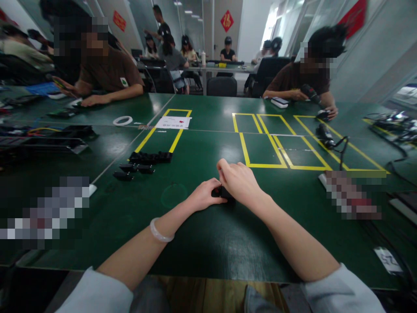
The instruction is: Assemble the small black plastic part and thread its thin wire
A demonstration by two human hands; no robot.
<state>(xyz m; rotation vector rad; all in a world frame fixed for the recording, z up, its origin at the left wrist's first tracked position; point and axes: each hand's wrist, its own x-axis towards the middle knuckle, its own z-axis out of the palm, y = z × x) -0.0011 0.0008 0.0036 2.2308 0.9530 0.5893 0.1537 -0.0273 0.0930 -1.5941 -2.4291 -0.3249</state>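
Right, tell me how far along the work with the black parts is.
Done, by the look of it: a row of black parts sits at the foot of the yellow outline. In hand: the left hand and right hand close together on one small black piece on the table. Left, probably: three loose pieces beside the row. What is being done to the piece is hidden.

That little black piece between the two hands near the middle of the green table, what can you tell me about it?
The small black piece lies low on the green table, near its front edge. It looks like dark, matte plastic, though most of it is hidden. The left hand pinches its left end with the fingertips, and the right hand covers its top and right side. Only a short dark strip shows between them, so its full shape and parts cannot be made out.
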